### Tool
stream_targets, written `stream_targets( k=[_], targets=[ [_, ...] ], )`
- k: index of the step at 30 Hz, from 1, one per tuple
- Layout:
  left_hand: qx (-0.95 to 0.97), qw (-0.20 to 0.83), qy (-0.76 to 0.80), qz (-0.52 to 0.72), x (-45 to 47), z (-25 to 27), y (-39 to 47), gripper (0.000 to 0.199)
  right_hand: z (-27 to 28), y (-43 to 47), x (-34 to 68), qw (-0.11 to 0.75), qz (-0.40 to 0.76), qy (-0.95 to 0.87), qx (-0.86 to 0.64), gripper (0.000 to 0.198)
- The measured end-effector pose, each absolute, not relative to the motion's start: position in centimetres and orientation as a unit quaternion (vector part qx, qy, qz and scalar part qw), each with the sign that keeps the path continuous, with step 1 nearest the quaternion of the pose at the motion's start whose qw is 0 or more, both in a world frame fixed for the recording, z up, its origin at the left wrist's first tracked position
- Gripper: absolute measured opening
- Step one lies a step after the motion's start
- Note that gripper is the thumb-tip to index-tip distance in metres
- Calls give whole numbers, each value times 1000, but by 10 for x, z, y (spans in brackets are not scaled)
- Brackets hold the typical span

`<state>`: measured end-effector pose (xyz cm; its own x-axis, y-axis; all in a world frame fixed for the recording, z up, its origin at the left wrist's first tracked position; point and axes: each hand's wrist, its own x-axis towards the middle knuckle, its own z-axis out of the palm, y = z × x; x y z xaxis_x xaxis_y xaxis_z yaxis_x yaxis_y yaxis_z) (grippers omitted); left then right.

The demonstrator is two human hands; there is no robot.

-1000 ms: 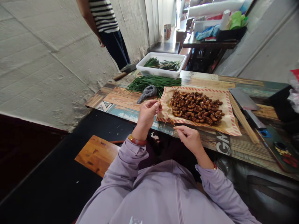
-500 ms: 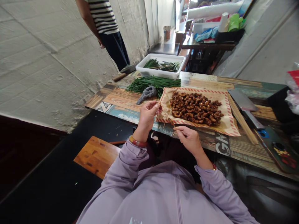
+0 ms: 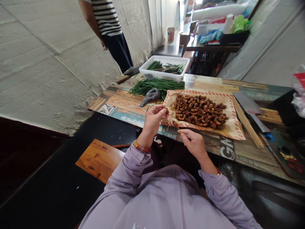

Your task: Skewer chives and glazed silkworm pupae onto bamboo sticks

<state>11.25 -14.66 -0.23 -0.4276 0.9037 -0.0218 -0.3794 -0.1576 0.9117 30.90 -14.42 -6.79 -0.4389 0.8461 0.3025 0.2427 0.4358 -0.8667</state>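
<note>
Between the thumb and fingertips of my left hand (image 3: 152, 122) is a small curled brown glazed piece (image 3: 166, 110), its kind unclear. My right hand (image 3: 194, 143) is closed on the end of a thin wooden skewer (image 3: 179, 128), which points up and left. A dark brown piece (image 3: 175, 123) sits near the skewer's far end. The two hands are apart, at the table's near edge. Just beyond them, a heap of glossy brown curled pieces (image 3: 200, 110) lies on striped-edge paper (image 3: 232, 132).
Long green stalks (image 3: 159, 84) and a grey crumpled cloth (image 3: 150, 96) lie left of the paper. Behind them stands a white tub (image 3: 162, 76) with greens and skewers. Right are a cleaver (image 3: 247, 102) and bare sticks (image 3: 247, 122). A person (image 3: 107, 19) stands by the wall.
My left hand has shifted slightly to the right with the brown piece in its fingers. The right hand and its skewer are almost where they were.
</note>
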Motion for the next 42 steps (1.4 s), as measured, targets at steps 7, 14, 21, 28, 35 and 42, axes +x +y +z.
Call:
stream_targets(
  k=[7, 14, 21, 28, 35, 42],
  targets=[
    [271, 480, 444, 706, 114, -2, -148, 37, -68, -144, 309, 393, 386, -756, -355, 27],
    [268, 494, 447, 696, 113, -1, -150, 38, -67, -143, 310, 394, 387, -758, -348, 27],
    [272, 503, 451, 685, 113, -2, -150, 36, -67, -143, 310, 394, 397, -751, -351, 27],
    [273, 497, 448, 691, 117, -1, -150, 36, -66, -143, 310, 391, 398, -752, -352, 27],
    [287, 497, 445, 688, 120, -3, -149, 32, -68, -142, 309, 394, 396, -749, -357, 26],
    [262, 515, 421, 699, 120, -8, -147, 40, -68, -143, 310, 394, 404, -740, -366, 27]
  ],
)
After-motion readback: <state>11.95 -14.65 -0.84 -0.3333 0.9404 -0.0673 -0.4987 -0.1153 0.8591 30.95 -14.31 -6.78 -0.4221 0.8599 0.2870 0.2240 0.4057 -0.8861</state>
